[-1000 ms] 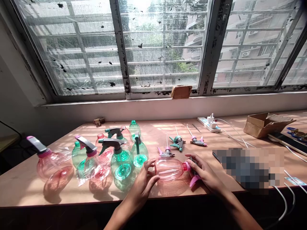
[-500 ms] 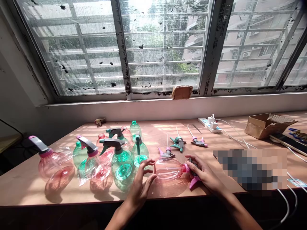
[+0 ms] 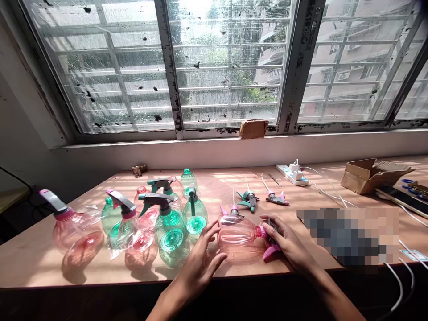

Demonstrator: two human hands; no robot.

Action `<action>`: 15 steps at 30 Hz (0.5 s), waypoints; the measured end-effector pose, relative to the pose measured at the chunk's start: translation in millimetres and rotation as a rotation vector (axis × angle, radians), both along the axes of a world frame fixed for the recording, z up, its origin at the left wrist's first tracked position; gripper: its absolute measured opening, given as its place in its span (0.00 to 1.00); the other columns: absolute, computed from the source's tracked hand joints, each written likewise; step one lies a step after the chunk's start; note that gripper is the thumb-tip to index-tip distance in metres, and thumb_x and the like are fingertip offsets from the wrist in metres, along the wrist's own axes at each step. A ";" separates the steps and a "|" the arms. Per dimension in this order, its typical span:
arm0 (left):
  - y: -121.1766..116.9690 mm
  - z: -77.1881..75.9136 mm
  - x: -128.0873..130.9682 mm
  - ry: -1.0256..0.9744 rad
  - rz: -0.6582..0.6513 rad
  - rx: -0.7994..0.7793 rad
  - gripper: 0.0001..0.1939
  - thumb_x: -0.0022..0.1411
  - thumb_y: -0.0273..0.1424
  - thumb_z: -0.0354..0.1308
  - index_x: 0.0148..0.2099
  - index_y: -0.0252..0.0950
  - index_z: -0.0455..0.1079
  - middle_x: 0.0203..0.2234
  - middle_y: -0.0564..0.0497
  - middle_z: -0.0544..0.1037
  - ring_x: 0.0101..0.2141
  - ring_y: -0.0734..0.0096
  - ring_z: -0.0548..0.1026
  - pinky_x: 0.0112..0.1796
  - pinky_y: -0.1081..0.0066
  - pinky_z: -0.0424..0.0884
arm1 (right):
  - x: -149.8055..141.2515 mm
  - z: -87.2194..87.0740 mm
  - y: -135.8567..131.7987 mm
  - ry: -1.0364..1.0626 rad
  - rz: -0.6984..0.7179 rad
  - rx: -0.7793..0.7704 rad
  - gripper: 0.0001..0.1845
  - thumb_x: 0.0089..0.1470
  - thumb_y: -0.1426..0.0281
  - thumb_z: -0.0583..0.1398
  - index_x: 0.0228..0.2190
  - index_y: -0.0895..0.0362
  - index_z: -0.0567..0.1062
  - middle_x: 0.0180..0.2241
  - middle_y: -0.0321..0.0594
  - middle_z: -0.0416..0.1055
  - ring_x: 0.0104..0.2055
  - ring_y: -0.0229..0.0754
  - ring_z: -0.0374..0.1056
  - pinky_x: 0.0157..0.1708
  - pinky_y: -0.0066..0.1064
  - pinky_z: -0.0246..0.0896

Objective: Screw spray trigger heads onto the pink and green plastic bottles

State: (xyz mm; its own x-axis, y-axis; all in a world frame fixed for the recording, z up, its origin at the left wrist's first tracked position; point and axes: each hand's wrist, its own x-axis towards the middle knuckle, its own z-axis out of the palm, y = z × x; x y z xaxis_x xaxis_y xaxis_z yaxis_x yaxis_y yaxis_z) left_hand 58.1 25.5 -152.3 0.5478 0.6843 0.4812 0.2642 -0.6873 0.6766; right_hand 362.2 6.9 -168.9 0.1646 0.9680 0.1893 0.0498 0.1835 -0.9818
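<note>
A pink see-through spray bottle lies sideways above the table's front part, neck to the right. My right hand is closed around its grey spray head at the pink collar, and the pink trigger sticks out below the fingers. My left hand is at the bottle's base, fingers and thumb apart; whether a fingertip touches the plastic I cannot tell. Just behind the bottle lies a loose grey-and-pink spray head, partly hidden by it. Further back are a green spray head and another pink one.
To the left stand several green bottles and pink bottles, some with spray heads, some in clear plastic. A power strip and a cardboard box sit at the back right. A blurred dark patch lies right of my hand.
The bottle has shifted a little to the right and its base has turned. My left thumb and fingers have spread wider. My right hand keeps its hold on the spray head.
</note>
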 end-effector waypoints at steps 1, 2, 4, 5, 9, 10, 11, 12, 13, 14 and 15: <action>-0.7 -0.3 -0.3 -0.007 -0.001 -0.002 0.26 0.75 0.35 0.58 0.71 0.49 0.58 0.73 0.40 0.59 0.71 0.47 0.61 0.63 0.51 0.70 | -0.2 0.0 0.3 0.003 -0.006 0.004 0.31 0.57 0.43 0.67 0.51 0.52 0.79 0.40 0.40 0.77 0.39 0.48 0.73 0.36 0.37 0.72; -1.3 -1.4 -0.2 -0.022 -0.002 -0.012 0.26 0.75 0.35 0.58 0.71 0.49 0.58 0.72 0.41 0.60 0.71 0.47 0.61 0.64 0.51 0.69 | -0.4 0.1 0.5 0.004 -0.010 0.008 0.31 0.56 0.43 0.67 0.50 0.52 0.79 0.41 0.40 0.77 0.41 0.49 0.74 0.38 0.38 0.73; -2.3 -6.3 1.1 -0.102 0.007 -0.024 0.30 0.74 0.35 0.59 0.72 0.52 0.53 0.70 0.41 0.62 0.69 0.49 0.65 0.62 0.51 0.72 | -0.8 0.4 1.0 0.004 -0.012 0.013 0.30 0.56 0.43 0.68 0.50 0.51 0.80 0.42 0.40 0.78 0.45 0.50 0.74 0.42 0.38 0.72; -2.4 -9.6 2.4 -0.165 0.026 -0.027 0.33 0.75 0.35 0.59 0.74 0.54 0.48 0.69 0.41 0.62 0.66 0.50 0.68 0.60 0.53 0.74 | -0.9 0.3 1.3 0.006 -0.005 0.012 0.30 0.56 0.44 0.68 0.50 0.51 0.79 0.41 0.40 0.78 0.45 0.50 0.74 0.43 0.38 0.72; -1.3 -16.9 8.1 -0.324 0.177 -0.084 0.34 0.76 0.40 0.55 0.75 0.52 0.41 0.63 0.41 0.64 0.50 0.60 0.77 0.47 0.60 0.79 | -0.9 -1.8 1.9 0.051 0.045 -0.029 0.31 0.56 0.45 0.68 0.53 0.52 0.77 0.41 0.39 0.77 0.40 0.46 0.72 0.37 0.35 0.70; -1.2 -15.4 9.0 -0.293 0.210 -0.127 0.31 0.76 0.41 0.54 0.74 0.49 0.46 0.62 0.41 0.66 0.47 0.61 0.76 0.45 0.61 0.78 | -0.8 -2.4 2.0 0.057 0.051 -0.035 0.32 0.56 0.45 0.69 0.53 0.52 0.77 0.42 0.40 0.77 0.41 0.46 0.72 0.37 0.35 0.70; -1.3 -12.7 9.4 -0.238 0.226 -0.171 0.29 0.77 0.43 0.52 0.73 0.46 0.51 0.60 0.41 0.68 0.45 0.61 0.76 0.45 0.61 0.77 | -0.7 -2.9 2.0 0.060 0.052 -0.041 0.32 0.56 0.45 0.69 0.53 0.52 0.77 0.43 0.40 0.77 0.42 0.47 0.72 0.38 0.35 0.71; -1.7 -8.9 9.4 -0.174 0.230 -0.207 0.27 0.77 0.45 0.50 0.72 0.44 0.55 0.57 0.42 0.71 0.43 0.61 0.76 0.47 0.60 0.75 | -0.7 -3.0 1.9 0.060 0.054 -0.044 0.32 0.56 0.45 0.69 0.52 0.53 0.77 0.43 0.40 0.77 0.44 0.48 0.72 0.39 0.35 0.71; -2.1 -4.8 8.9 -0.113 0.220 -0.236 0.26 0.77 0.46 0.49 0.71 0.42 0.58 0.53 0.43 0.74 0.43 0.60 0.75 0.48 0.58 0.74 | -0.9 -2.8 1.7 0.059 0.054 -0.047 0.32 0.56 0.45 0.69 0.52 0.53 0.77 0.43 0.40 0.76 0.45 0.48 0.72 0.40 0.36 0.71; -2.6 -0.8 8.1 -0.061 0.201 -0.252 0.27 0.77 0.47 0.47 0.70 0.41 0.60 0.50 0.44 0.76 0.42 0.59 0.75 0.51 0.57 0.72 | -1.1 -2.0 1.5 0.059 0.054 -0.050 0.32 0.56 0.45 0.69 0.52 0.53 0.77 0.43 0.40 0.76 0.45 0.48 0.72 0.39 0.36 0.71; -3.0 2.7 7.0 -0.022 0.173 -0.254 0.27 0.78 0.48 0.45 0.70 0.41 0.60 0.46 0.45 0.77 0.42 0.58 0.76 0.52 0.56 0.71 | -1.4 -0.8 1.0 0.060 0.052 -0.053 0.32 0.56 0.45 0.69 0.52 0.53 0.77 0.42 0.40 0.76 0.44 0.48 0.72 0.39 0.36 0.71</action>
